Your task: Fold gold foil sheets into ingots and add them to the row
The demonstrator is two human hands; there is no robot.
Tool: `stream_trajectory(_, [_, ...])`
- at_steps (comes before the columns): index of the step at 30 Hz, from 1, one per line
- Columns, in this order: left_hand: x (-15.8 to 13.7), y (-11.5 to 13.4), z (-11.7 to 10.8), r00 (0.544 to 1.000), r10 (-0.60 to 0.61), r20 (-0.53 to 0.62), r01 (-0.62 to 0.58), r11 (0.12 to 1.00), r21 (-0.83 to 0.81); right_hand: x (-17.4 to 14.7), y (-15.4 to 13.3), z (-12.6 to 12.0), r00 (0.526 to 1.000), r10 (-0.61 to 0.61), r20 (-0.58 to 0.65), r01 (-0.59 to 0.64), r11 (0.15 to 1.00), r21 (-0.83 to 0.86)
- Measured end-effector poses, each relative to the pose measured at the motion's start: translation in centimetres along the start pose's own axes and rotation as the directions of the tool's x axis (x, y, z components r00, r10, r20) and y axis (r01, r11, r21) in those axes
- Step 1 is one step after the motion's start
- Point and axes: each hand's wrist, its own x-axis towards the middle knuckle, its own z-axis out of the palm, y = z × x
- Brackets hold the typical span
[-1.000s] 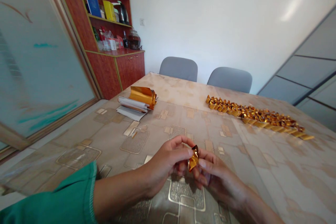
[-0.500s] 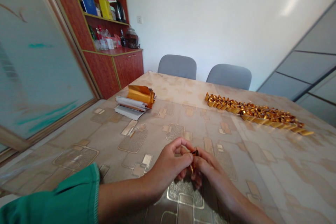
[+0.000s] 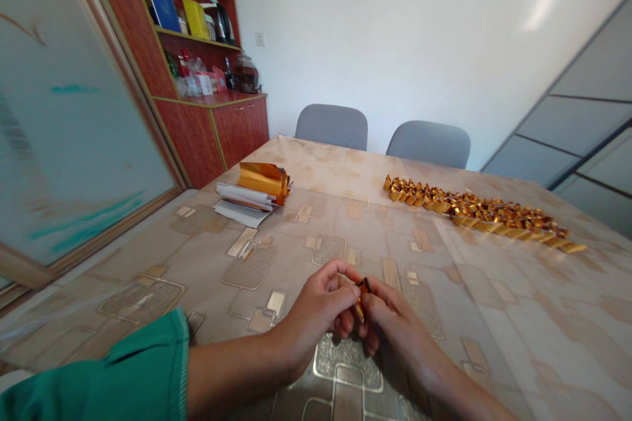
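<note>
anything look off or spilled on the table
Nothing looks spilled. Slightly untidy: the stack of gold foil paper on the left, its sheets curled and splayed, whereas the folded gold pieces at right sit in close rows.

The held piece (image 3: 361, 310) and the rows of folded pieces (image 3: 474, 212) were of gold, foil-like paper, glossy and creased. The stacked sheets (image 3: 263, 177) showed smooth, shiny gold faces and matt white paper backs. The table cover (image 3: 202, 256) appeared plastic, softly glossy, with rough-textured metallic motifs. The sleeve (image 3: 113, 368) was matt cloth; the cabinet (image 3: 186, 138), polished reddish wood.
</note>
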Motion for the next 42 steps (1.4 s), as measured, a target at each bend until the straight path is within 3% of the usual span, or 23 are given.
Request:
stream_trajectory(12, [0.1,-0.2,-0.3,0.999,0.031,0.005,-0.030,0.992,-0.119,-0.2,-0.7,-0.6,0.998,0.024,0.065,-0.028,0.998,0.055])
stream_trajectory(27, [0.3,-1.0,-0.1,0.997,0.063,0.039,-0.061,0.997,-0.046,0.3,-0.8,0.2,0.998,-0.041,-0.044,0.032,0.980,-0.195])
stream_trajectory(33, [0.6,-0.9,-0.7,0.996,0.016,0.084,0.004,0.973,-0.231,0.3,-1.0,-0.2,0.994,-0.030,0.107,0.014,0.989,0.146])
stream_trajectory(38, [1.0,-0.9,-1.3,0.996,-0.042,0.080,0.070,0.917,-0.392,0.0,-1.6,-0.9,0.988,0.051,0.147,-0.110,0.897,0.429])
stream_trajectory(42, [1.2,-0.4,-1.5,0.985,-0.142,0.096,0.172,0.807,-0.565,0.1,-1.4,-1.4,0.975,0.088,0.206,-0.188,0.822,0.538])
